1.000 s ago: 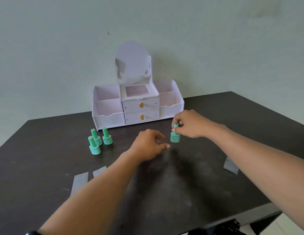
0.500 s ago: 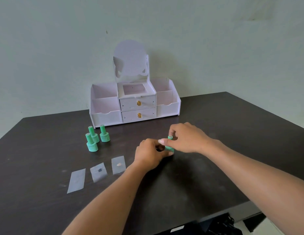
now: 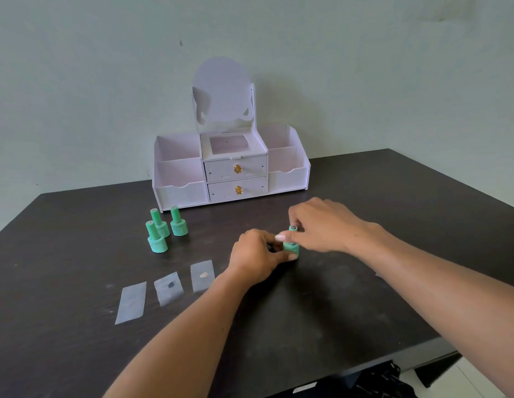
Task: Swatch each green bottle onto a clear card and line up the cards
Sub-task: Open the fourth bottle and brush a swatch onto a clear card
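A green bottle (image 3: pixel 291 248) stands upright on the dark table (image 3: pixel 350 305), in front of the white organiser (image 3: pixel 231 170) and a little to its right, with both hands on it. The left hand (image 3: pixel 257 258) wraps the bottle's round base, its fingers curled around the far side and the thumb pressed against the near lower edge. The right hand (image 3: pixel 322 225) comes in from the right and pinches the bottle's cap (image 3: pixel 292 229) between thumb and fingertips, so its fingers are closed on the cap, which sits on the bottle.

In front of the organiser's left compartments, 3 more green bottles (image 3: pixel 164 229) stand capped and upright in a tight cluster, well apart from the held one. Nearer the person than that cluster, 3 clear cards (image 3: pixel 166 288) lie flat on the table in a row that slants away from the organiser toward the left. The card nearest the left hand (image 3: pixel 202 275) carries a pale smear, the middle 1 a dark smear, and on the leftmost card (image 3: pixel 131 302) I cannot make out any mark. The organiser itself sits at the table's far edge against the wall, with 2 shut drawers bearing gold knobs and an oval panel rising above them.
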The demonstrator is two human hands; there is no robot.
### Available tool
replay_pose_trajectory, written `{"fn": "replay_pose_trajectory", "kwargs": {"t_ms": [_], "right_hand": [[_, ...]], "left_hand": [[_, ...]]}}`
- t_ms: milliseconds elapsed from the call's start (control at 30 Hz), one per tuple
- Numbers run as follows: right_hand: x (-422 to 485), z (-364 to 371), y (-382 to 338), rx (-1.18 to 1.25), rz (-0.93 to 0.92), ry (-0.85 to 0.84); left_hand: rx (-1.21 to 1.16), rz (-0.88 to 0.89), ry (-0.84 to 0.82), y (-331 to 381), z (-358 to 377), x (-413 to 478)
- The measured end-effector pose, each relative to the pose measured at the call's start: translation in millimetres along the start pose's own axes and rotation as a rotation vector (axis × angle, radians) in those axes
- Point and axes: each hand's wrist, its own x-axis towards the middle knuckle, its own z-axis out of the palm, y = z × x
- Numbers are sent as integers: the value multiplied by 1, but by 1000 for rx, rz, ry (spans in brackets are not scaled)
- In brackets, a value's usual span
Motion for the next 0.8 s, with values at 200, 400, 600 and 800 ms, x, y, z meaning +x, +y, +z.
{"fn": "replay_pose_trajectory", "kwargs": {"t_ms": [200,400,600,800], "right_hand": [[0,-2,-1,162,-93,-96],[2,3,4,180,-88,-24],[2,2,4,131,-13,-5],[2,-2,5,215,-57,-68]], "left_hand": [[19,28,0,-1,2,-1],[33,27,32,-4,6,-1],[32,20,37,-7,6,1],[35,24,36,-8,7,2]]}}
